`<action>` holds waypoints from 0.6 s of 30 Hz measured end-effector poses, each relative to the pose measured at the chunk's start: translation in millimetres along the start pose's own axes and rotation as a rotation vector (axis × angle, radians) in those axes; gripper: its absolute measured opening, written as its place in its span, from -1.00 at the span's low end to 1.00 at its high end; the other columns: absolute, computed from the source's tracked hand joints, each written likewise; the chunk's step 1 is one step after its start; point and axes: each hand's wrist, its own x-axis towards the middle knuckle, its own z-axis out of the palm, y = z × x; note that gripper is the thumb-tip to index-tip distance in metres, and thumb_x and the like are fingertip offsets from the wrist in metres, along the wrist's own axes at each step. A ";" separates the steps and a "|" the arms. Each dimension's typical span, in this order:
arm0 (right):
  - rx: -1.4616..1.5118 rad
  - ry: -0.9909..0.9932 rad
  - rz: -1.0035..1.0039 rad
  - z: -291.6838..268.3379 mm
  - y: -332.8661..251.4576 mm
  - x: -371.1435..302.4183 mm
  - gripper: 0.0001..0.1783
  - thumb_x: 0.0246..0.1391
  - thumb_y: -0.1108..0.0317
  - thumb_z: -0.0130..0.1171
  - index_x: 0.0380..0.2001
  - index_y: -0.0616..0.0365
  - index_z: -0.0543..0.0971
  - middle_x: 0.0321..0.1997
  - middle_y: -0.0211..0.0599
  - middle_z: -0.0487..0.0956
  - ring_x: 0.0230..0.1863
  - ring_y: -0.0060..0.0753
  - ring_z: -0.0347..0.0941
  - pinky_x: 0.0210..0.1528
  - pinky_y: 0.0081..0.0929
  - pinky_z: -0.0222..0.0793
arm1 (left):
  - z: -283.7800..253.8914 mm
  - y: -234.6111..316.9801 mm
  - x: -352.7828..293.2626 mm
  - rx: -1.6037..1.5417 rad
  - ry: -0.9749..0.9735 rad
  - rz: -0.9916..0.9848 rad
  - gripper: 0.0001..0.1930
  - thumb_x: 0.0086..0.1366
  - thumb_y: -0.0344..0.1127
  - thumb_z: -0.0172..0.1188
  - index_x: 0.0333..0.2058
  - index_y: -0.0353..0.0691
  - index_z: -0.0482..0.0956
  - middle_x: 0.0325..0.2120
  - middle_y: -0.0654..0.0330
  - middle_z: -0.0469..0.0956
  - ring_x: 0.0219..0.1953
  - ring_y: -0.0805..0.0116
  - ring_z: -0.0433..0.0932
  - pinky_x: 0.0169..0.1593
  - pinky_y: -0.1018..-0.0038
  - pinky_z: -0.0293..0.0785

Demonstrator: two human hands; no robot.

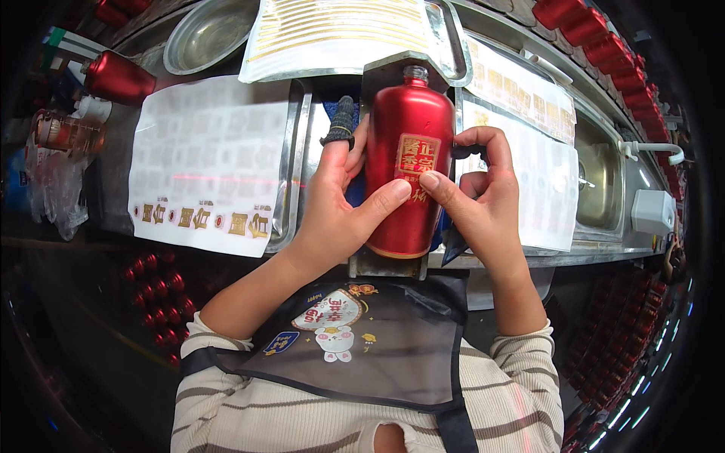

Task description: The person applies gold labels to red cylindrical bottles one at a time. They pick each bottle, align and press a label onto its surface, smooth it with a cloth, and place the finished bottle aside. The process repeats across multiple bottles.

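A glossy red bottle (393, 121) with a bare glass neck lies on its back in a metal cradle (370, 266), its neck pointing away from me. Gold characters and a framed gold label (420, 153) mark its front. My left hand (340, 196) is wrapped along the bottle's left side, thumb pressed on the lower front; a dark knit finger cot (341, 121) covers one of its fingers. From the right, my right hand (479, 192) grips the bottle, its thumb on the gold characters and its bent index finger by the bottle's side. Other fingertips are hidden behind the bottle.
A white decal sheet (211, 136) with gold prints lies on a tray at left; more decal sheets (521, 189) lie at right. Beyond are a gold-striped sheet (340, 38) and a metal basin (208, 38). A sink (600, 189) and another red bottle (119, 78) flank the bench.
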 end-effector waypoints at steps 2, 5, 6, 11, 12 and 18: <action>-0.024 0.024 -0.019 1.2 0.2 0.8 -0.45 -0.01 0.29 0.47 -0.07 0.19 0.36 -0.47 -0.52 0.48 -0.67 -0.94 0.18 -0.65 -0.81 -0.01 | -0.5 -2.5 -0.5 0.003 0.002 0.017 -0.46 0.28 -0.35 0.33 0.05 -0.47 0.21 0.33 -0.25 0.17 0.34 0.18 0.25 0.38 0.28 0.14; -0.012 0.029 -0.017 2.1 -2.0 2.9 -0.44 0.00 0.23 0.46 -0.10 0.25 0.37 -0.47 -0.43 0.50 -0.67 -0.87 0.25 -0.66 -0.77 0.09 | -0.7 -1.7 0.4 0.018 0.000 0.021 -0.44 0.29 -0.35 0.31 0.09 -0.48 0.21 0.31 -0.22 0.20 0.34 0.19 0.26 0.37 0.29 0.16; -0.008 0.031 -0.010 2.5 -2.1 3.0 -0.45 0.01 0.24 0.45 -0.10 0.25 0.36 -0.49 -0.45 0.49 -0.67 -0.87 0.24 -0.66 -0.78 0.09 | 0.0 0.3 1.4 0.013 -0.001 0.013 -0.43 0.29 -0.35 0.31 0.10 -0.49 0.20 0.31 -0.21 0.21 0.33 0.19 0.27 0.37 0.29 0.17; 0.106 0.042 -0.006 5.7 1.1 1.9 -0.47 0.04 0.31 0.42 -0.05 0.23 0.33 -0.56 -0.52 0.48 -0.65 -0.88 0.29 -0.64 -0.81 0.11 | 1.6 1.8 1.3 -0.012 0.005 0.005 -0.40 0.30 -0.35 0.30 0.16 -0.50 0.18 0.30 -0.18 0.23 0.31 0.21 0.30 0.35 0.30 0.19; 0.128 0.032 -0.005 3.3 5.8 1.4 -0.47 0.04 0.32 0.41 -0.04 0.23 0.33 -0.54 -0.50 0.49 -0.64 -0.87 0.32 -0.63 -0.81 0.13 | 1.0 0.9 1.3 -0.019 0.005 0.002 -0.38 0.30 -0.35 0.30 0.17 -0.51 0.17 0.30 -0.17 0.24 0.31 0.21 0.31 0.35 0.30 0.20; 0.096 0.022 -0.030 6.8 -1.3 -3.6 -0.45 0.04 0.34 0.41 -0.02 0.22 0.32 -0.51 -0.48 0.52 -0.63 -0.87 0.33 -0.62 -0.81 0.14 | 0.5 -2.6 -0.4 -0.001 0.011 0.021 -0.34 0.31 -0.35 0.29 0.22 -0.52 0.14 0.29 -0.15 0.26 0.30 0.23 0.32 0.34 0.31 0.21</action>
